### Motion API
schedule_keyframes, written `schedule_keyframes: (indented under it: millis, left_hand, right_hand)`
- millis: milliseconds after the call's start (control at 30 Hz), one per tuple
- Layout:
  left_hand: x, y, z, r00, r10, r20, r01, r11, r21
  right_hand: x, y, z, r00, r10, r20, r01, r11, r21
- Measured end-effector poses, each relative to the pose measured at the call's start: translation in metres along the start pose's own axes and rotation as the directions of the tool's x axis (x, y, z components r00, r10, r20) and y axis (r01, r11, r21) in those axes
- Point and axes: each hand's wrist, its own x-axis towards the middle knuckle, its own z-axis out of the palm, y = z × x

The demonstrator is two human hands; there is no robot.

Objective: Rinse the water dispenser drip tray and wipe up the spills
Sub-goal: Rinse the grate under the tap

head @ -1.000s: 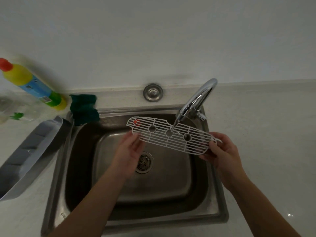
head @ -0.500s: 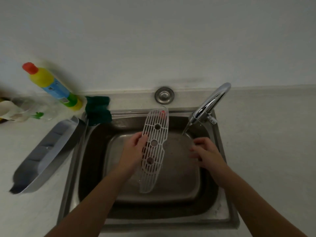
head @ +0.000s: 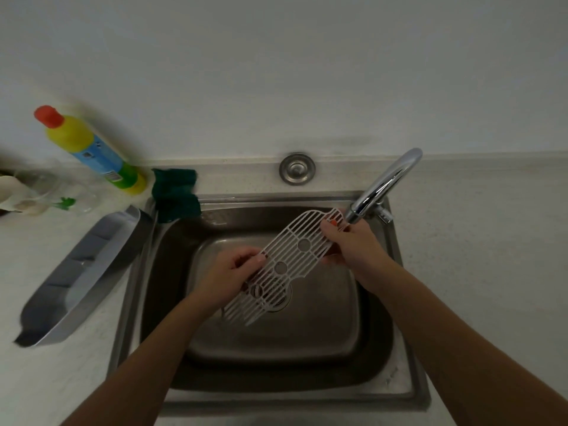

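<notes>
Two bare forearms reach in over the front rim of the steel sink (head: 276,404). Above the basin both hands hold the white grate (head: 302,256), which slants from near left to far right. The left hand (head: 233,278) curls its fingers round the grate's left edge near its lower half. The right hand (head: 353,244) grips the far end, just under the tap (head: 384,186). The grey tray (head: 80,278) lies on the surface (head: 476,241) left of the sink. Beyond it a green cloth (head: 175,192) sits at the sink's far left corner, beside a yellow bottle (head: 92,149) by the wall.
</notes>
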Motion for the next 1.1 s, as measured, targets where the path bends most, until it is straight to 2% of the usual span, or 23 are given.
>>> schedule_keyframes:
  millis: [133, 200, 367, 533, 600, 767, 833, 1000, 1100]
  left_hand:
    - [-0.014, -0.016, -0.01, 0.985, -0.157, -0.078, 0.129, 0.95, -0.285]
    - [-0.02, -0.023, -0.011, 0.966, -0.223, -0.135, 0.159, 0.915, -0.372]
    - [-0.025, -0.027, -0.005, 0.926, -0.227, -0.302, 0.072, 0.891, -0.448]
    - [-0.037, -0.034, -0.005, 0.892, -0.293, -0.344, 0.076, 0.848, -0.525]
    - [-0.045, -0.04, -0.007, 0.894, -0.321, -0.313, 0.08, 0.801, -0.594]
    - [-0.06, -0.046, -0.012, 0.904, -0.373, -0.209, 0.087, 0.638, -0.765]
    - [-0.06, -0.045, -0.014, 0.913, -0.362, -0.188, 0.108, 0.659, -0.745]
    - [-0.054, -0.047, -0.022, 0.949, -0.269, -0.162, 0.114, 0.775, -0.622]
    - [-0.051, -0.053, -0.027, 0.948, -0.26, -0.185, 0.1, 0.792, -0.602]
  right_hand:
    - [-0.013, 0.01, -0.009, 0.987, -0.097, -0.126, 0.111, 0.987, 0.117]
    - [-0.023, 0.015, -0.013, 0.979, -0.125, -0.16, 0.145, 0.982, 0.118]
    - [-0.049, 0.021, -0.01, 0.975, -0.173, -0.139, 0.185, 0.979, 0.083]
    - [-0.057, 0.009, -0.001, 0.961, -0.273, -0.044, 0.273, 0.962, -0.011]
    - [-0.051, 0.003, 0.005, 0.97, -0.244, -0.019, 0.244, 0.97, 0.018]
    - [-0.03, -0.004, 0.006, 0.993, -0.044, -0.108, 0.054, 0.995, 0.087]
    - [-0.031, 0.001, 0.0, 0.99, -0.006, -0.143, 0.019, 0.996, 0.092]
    - [-0.058, 0.021, -0.018, 0.987, -0.067, -0.143, 0.075, 0.996, 0.056]
    - [-0.057, 0.034, -0.027, 0.991, -0.006, -0.135, 0.012, 0.999, 0.041]
